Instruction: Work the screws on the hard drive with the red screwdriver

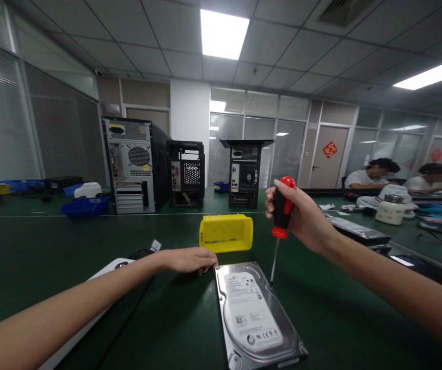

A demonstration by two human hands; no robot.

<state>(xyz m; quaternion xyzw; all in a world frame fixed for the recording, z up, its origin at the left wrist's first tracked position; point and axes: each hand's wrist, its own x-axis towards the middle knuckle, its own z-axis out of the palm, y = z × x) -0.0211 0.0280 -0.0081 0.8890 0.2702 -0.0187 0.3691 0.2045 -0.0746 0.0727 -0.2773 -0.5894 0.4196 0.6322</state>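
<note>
A silver hard drive (252, 313) with a white label lies flat on the green table (159, 318). My right hand (298, 208) is wrapped round a red and black screwdriver (282, 210), whose tip meets the drive's right edge near its upper part. At the drive's far left corner rests my left hand (194, 259), its fingers bent and close together, touching that corner; whether they pinch anything small is hidden. Just beyond the drive stands a yellow bin (226, 234) with small dark bits inside.
Three computer cases stand at the back, the largest (136, 164) on the left. A blue tray (85, 207) sits beside it. More drives (360, 230) and a pale jar (390, 209) lie to the right. People (373, 174) sit behind. A black cable runs below my left forearm.
</note>
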